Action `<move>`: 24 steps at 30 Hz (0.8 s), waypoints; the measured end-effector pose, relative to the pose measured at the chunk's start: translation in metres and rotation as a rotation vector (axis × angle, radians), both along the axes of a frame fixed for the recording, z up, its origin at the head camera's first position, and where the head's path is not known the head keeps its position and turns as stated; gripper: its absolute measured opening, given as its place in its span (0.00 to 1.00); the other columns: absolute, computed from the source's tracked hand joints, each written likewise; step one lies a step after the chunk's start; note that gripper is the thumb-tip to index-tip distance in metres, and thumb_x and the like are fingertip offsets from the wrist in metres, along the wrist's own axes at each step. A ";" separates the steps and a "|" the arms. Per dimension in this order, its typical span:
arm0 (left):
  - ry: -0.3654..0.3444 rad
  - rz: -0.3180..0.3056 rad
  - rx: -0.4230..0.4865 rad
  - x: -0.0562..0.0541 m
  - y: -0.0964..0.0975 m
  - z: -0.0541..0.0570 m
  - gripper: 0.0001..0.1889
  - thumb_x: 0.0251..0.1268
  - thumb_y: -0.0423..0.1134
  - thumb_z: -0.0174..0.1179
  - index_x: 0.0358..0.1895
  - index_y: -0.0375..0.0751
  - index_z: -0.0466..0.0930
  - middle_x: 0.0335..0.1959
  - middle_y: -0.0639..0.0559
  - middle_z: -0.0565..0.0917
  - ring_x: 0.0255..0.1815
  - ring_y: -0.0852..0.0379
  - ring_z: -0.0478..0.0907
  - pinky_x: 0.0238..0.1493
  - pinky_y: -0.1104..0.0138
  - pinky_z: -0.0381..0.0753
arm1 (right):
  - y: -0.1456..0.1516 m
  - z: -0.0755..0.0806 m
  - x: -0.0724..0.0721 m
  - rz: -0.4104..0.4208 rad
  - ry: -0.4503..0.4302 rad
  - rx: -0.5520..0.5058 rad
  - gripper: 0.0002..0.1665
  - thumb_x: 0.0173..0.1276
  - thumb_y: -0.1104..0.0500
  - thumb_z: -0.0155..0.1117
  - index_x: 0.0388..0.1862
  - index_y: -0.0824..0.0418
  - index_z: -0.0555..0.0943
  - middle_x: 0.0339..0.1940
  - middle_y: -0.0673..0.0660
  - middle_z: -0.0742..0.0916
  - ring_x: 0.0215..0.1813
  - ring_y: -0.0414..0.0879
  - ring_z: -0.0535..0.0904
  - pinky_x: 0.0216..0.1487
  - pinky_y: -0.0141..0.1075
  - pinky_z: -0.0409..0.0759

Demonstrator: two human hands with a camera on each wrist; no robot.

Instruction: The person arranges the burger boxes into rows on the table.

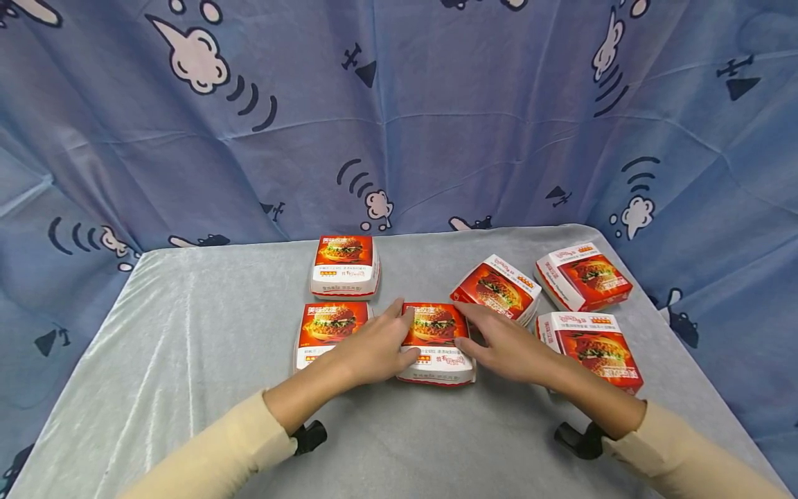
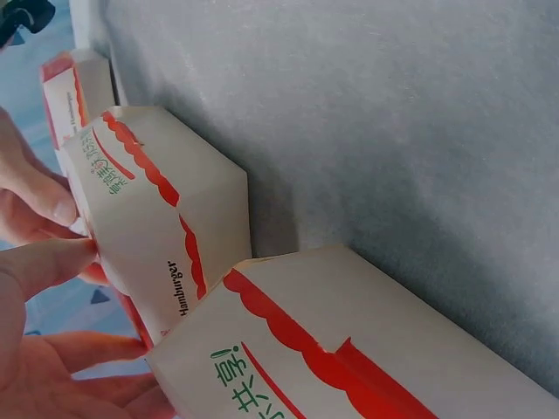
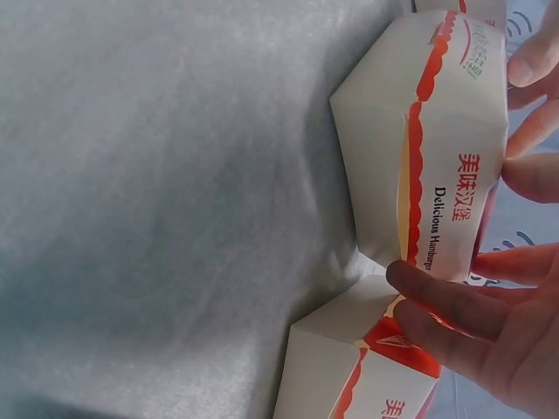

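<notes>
Could end up with a dent or a crooked nudge into the left burger box [image 1: 334,324] from pushing unevenly tbh, what with left hand [image 1: 382,348] and right hand [image 1: 501,346] both straight-fingered, unclenched, touching opposite sides of the middle burger box [image 1: 434,339] on the table [image 1: 156,333].

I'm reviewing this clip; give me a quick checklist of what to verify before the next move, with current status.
1. Both hands on the box: ok; left hand and right hand touch opposite sides of the middle box.
2. Middle box facing like the back-left box: ok; both show their white strip on the near side.
3. Gap to the front-left box: cannot tell; the left hand covers it in the head view.
4. Angled box square with the middle box: not ok; it lies skewed.
5. Front-right box facing like the middle box: not ok; its white strip is on the far side.
</notes>
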State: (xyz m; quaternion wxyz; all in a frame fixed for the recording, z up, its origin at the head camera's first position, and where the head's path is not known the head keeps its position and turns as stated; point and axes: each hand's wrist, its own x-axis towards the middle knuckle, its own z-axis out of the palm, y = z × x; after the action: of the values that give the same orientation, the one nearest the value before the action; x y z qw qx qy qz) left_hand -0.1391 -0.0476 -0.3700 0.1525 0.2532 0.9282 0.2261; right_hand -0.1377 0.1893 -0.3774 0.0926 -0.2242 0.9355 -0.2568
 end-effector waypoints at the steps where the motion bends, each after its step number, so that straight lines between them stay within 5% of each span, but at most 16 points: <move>1: 0.002 0.000 -0.002 0.000 0.000 0.000 0.34 0.70 0.46 0.59 0.73 0.29 0.64 0.76 0.30 0.57 0.69 0.35 0.68 0.66 0.49 0.70 | 0.000 0.000 0.000 0.002 0.004 -0.002 0.38 0.71 0.55 0.64 0.74 0.68 0.65 0.71 0.64 0.74 0.72 0.59 0.68 0.69 0.57 0.65; 24: 0.011 0.006 -0.028 0.000 0.001 0.003 0.34 0.69 0.46 0.60 0.73 0.31 0.64 0.75 0.30 0.60 0.72 0.38 0.64 0.68 0.49 0.67 | 0.000 -0.001 -0.001 0.028 -0.007 0.001 0.37 0.73 0.55 0.60 0.76 0.69 0.62 0.73 0.64 0.71 0.74 0.59 0.65 0.70 0.57 0.63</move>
State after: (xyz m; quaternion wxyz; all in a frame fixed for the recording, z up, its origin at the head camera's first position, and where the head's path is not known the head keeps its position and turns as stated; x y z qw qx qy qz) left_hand -0.1390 -0.0470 -0.3669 0.1503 0.2493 0.9329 0.2122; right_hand -0.1388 0.1889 -0.3786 0.0996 -0.2363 0.9321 -0.2556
